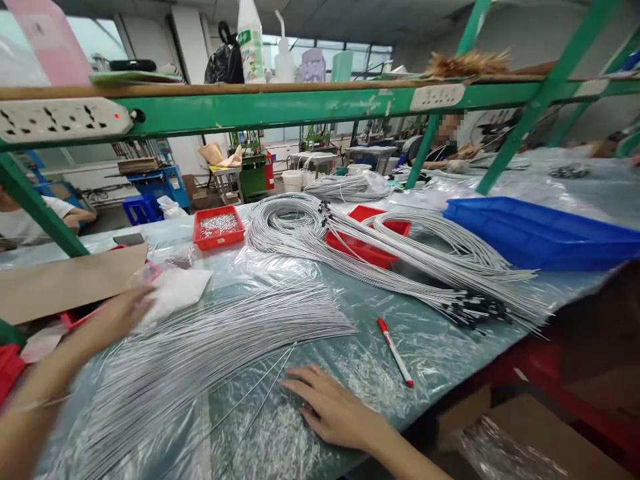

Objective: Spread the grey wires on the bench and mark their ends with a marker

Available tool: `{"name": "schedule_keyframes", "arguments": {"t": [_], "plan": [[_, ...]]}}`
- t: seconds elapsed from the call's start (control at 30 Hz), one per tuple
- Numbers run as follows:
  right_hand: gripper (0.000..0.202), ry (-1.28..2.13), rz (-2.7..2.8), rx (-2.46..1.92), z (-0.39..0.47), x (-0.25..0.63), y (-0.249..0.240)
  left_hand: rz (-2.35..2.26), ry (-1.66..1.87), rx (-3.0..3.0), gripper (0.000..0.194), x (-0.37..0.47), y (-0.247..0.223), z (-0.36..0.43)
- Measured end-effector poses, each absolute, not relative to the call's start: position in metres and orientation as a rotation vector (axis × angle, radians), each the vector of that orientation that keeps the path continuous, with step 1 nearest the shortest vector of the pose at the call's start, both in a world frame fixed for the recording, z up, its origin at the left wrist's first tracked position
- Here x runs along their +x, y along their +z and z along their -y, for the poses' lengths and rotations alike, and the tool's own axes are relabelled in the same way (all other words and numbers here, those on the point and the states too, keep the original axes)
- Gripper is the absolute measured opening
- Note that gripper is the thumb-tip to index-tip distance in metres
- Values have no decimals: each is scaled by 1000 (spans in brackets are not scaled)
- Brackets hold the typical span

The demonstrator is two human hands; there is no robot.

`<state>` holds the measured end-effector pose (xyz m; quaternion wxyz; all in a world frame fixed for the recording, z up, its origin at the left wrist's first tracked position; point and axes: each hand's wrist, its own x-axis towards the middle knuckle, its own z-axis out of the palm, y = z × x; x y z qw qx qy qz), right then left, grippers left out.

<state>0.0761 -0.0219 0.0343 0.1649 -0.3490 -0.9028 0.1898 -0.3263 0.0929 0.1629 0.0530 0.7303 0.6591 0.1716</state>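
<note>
A wide bundle of thin grey-white wires (215, 340) lies spread across the plastic-covered table. My left hand (127, 308) is blurred beside a white plastic bag (175, 293) at the left; whether its fingers hold anything cannot be made out. Near the front edge, my right hand (330, 407) rests on the table with fingers spread and nothing in it. Its fingertips are close to a couple of separate wires (273, 380). To the right of that hand lies a white marker with red ends (396, 353).
Coiled wires (285, 223) with black ends lie around a red tray (363, 250). A red tray of small metal parts (219, 228) stands behind the bundle. A blue bin (540, 233) is at the right, cardboard (70, 280) at the left. A green shelf beam (275, 107) crosses above.
</note>
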Motion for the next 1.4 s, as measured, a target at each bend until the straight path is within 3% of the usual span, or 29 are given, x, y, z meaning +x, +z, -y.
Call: {"name": "schedule_keyframes", "arguments": {"t": [0.1, 0.23, 0.37, 0.6, 0.73, 0.83, 1.0, 1.27, 1.4], "plan": [[65, 325, 2707, -972, 5, 57, 34, -1848, 100, 2309, 66, -279, 101, -123], [65, 158, 2781, -960, -35, 37, 19, -1921, 108, 2251, 63, -224, 47, -163], [70, 61, 2718, -1209, -82, 31, 2, -2034, 110, 2202, 65, -210, 27, -153], [108, 78, 2856, -1252, -138, 35, 1, -1891, 14, 2334, 69, -197, 22, -65], [79, 133, 2955, -1074, -130, 38, 9, -1744, -95, 2500, 89, -199, 27, -30], [55, 100, 2951, -1017, -103, 45, 11, -1711, -53, 2518, 74, -200, 29, -10], [40, -25, 2889, -1003, -57, 57, 8, -1753, 29, 2561, 60, -195, 28, 18], [58, 75, 2883, -1037, -56, 55, 17, -1779, -8, 2532, 67, -200, 25, 10], [68, 203, 2841, -983, -54, 80, 36, -1751, -35, 2430, 80, -203, 29, 8]]}}
